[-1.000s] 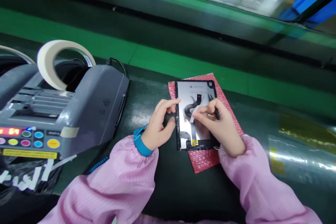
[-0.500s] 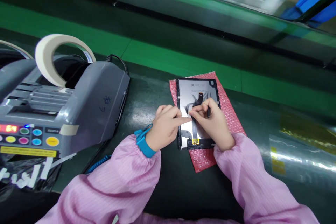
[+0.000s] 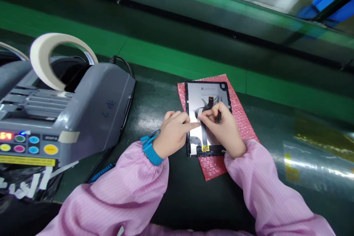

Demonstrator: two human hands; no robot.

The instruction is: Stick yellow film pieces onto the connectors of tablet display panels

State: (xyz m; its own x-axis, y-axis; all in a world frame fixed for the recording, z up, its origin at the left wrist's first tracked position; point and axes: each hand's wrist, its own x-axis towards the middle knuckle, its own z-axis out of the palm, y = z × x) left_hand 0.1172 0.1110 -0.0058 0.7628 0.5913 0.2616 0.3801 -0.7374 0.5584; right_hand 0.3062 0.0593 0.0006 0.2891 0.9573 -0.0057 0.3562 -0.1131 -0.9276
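A tablet screen panel (image 3: pixel 193 97), its silver back upward in a black frame, lies on a red bubble-wrap bag (image 3: pixel 240 118). A black ribbon cable (image 3: pixel 204 136) runs up its back and bends sideways to a connector end. My right hand (image 3: pixel 224 127) pinches the lower end of a small white tape strip (image 3: pixel 199 112) over the cable. Something small and black shows by its curled fingers; I cannot make out what. My left hand (image 3: pixel 174 132) lays its outstretched index finger on the panel beside the cable, its other fingers loosely bent, holding nothing visible.
A grey tape dispenser (image 3: pixel 99 110) with a cream tape roll (image 3: pixel 41 66) stands at the left. White tape scraps (image 3: pixel 33 184) lie below it. A blue wrist strap (image 3: pixel 152 149) is on my left wrist. Clear film with yellow patches (image 3: pixel 315 162) lies at the right.
The view has shifted slightly, moving the dispenser a little left in the picture. Both hands keep nearly the same pose at the tape strip and cable.
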